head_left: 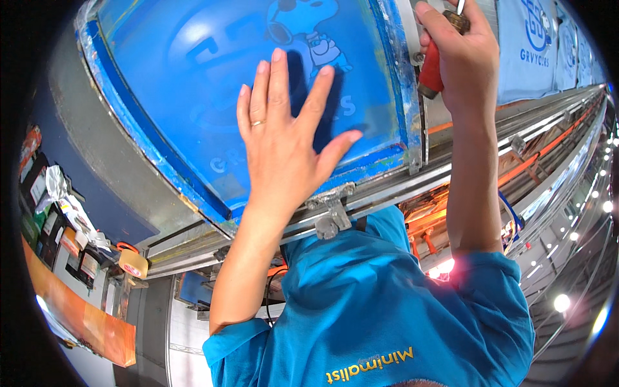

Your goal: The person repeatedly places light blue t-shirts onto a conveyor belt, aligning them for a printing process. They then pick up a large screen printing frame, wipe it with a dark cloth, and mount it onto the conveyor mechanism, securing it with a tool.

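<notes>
My left hand (pixel 280 129) is spread over a blue printing screen (pixel 193 84), fingers apart and palm down, with a ring on one finger. Its shadow falls to the right; I cannot tell whether the palm touches the mesh. A faint cartoon figure and lettering show on the screen. At the upper right, beyond the screen's frame edge, my right hand (pixel 467 58) is closed around a red-handled screwdriver (pixel 431 74) with a dark brass-coloured collar. Its metal shaft runs out of the top of the picture, so the tip is hidden.
Metal rails with a clamp bracket (pixel 332 216) run along the screen's near side. Light blue printed fabric pieces (pixel 525 51) lie in a row at the upper right. A tape roll (pixel 133 263) hangs at the left, near a cluttered shelf. Orange glowing parts show below the rails.
</notes>
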Tool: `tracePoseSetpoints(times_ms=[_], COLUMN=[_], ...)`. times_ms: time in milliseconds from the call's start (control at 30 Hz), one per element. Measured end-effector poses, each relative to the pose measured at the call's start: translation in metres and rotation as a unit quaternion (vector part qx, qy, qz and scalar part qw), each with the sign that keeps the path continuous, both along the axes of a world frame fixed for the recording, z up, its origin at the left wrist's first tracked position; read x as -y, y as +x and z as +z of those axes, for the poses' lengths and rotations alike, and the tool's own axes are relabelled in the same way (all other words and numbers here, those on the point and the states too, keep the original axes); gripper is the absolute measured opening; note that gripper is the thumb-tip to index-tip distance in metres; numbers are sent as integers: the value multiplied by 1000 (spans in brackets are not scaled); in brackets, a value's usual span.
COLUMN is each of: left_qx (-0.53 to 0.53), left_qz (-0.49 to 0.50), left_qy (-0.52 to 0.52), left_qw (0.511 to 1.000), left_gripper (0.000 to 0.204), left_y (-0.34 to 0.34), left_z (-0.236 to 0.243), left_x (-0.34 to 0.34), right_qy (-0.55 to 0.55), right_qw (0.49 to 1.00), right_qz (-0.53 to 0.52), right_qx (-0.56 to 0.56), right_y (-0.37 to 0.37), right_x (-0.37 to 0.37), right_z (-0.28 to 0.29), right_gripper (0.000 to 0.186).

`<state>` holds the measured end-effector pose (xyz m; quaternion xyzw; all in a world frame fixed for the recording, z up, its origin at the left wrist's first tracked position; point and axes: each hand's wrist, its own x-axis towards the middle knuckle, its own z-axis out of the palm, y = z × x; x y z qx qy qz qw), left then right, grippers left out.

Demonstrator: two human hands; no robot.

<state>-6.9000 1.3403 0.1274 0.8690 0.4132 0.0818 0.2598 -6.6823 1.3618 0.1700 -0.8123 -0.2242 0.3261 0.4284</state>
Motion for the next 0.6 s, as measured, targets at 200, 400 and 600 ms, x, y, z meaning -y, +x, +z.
tracePoseSetpoints(times_ms=[200, 400, 600], left_qx=[-66, -103, -114], left_qz=[14, 16, 13], left_qy=[-8, 0, 10], left_qw=[998, 995, 993], left_gripper=[89, 91, 91], left_y=[17, 20, 20], left_z=[-24, -29, -33], left_x=[2, 5, 6], right_qy=[28, 70, 87], right_qw=[999, 996, 996], right_qz=[-17, 11, -8], right_qx=[9, 48, -32], right_y=[0, -3, 3], right_x=[5, 9, 6], right_z=[-16, -21, -11], right_gripper=[25, 30, 46])
